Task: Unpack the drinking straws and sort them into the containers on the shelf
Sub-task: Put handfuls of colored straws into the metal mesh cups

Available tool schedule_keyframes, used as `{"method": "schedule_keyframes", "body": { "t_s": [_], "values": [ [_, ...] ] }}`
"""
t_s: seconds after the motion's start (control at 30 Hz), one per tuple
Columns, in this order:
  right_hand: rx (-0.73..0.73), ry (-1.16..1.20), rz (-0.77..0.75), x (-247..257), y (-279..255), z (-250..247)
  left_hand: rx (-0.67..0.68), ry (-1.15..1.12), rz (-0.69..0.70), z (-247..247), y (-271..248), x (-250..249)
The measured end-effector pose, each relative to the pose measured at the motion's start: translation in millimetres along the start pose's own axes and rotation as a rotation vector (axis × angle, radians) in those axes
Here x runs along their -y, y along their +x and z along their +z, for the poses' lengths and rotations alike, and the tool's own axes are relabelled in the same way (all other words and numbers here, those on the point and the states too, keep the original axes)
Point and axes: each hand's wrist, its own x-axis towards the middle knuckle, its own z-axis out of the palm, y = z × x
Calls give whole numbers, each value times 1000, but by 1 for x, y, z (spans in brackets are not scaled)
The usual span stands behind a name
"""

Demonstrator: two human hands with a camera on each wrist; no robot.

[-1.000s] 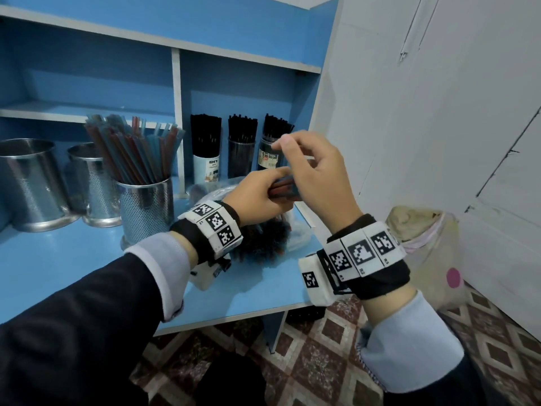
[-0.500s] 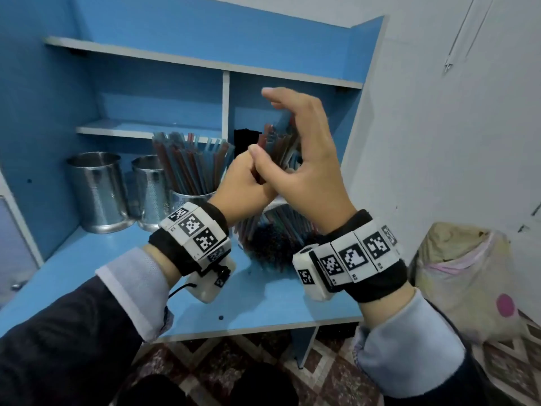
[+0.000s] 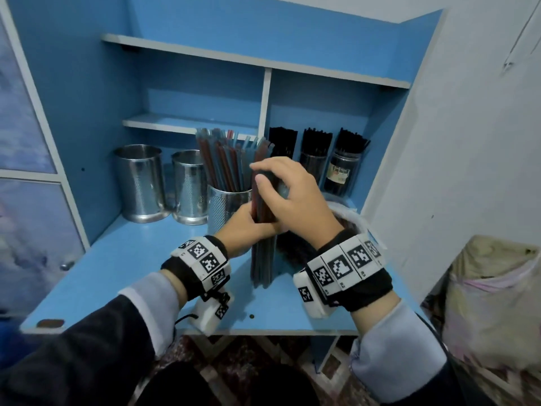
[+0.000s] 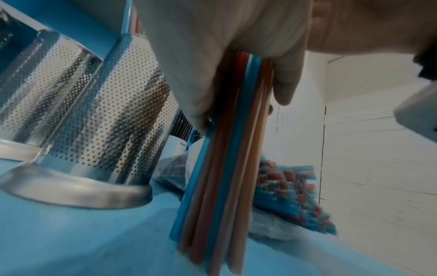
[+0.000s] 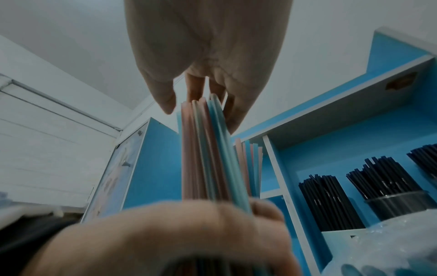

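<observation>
Presently the straw bundle stands upright, left hand gripping its middle, right hand fingers curled over its top, perforated container just beyond.

perforated shiny metal cups, smooth matt plastic straws, crinkled clear bag
</observation>
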Motion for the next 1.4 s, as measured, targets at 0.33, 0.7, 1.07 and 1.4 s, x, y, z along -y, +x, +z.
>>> {"method": "schedule_keyframes", "body": {
  "t_s": [0.33, 0.7, 1.07, 1.4],
  "values": [
    [81, 217, 216, -24, -2, -10, 56, 173, -90, -5, -10, 12],
    [287, 627, 130, -25, 13, -1, -32, 112, 227, -24, -19, 8],
    [-125, 646, 59, 3, 84, -35, -402, 203, 160, -75, 53, 37],
    [-269, 543, 185, -13, 122, -10, -447, 348, 38, -88, 62, 53]
  ]
}}
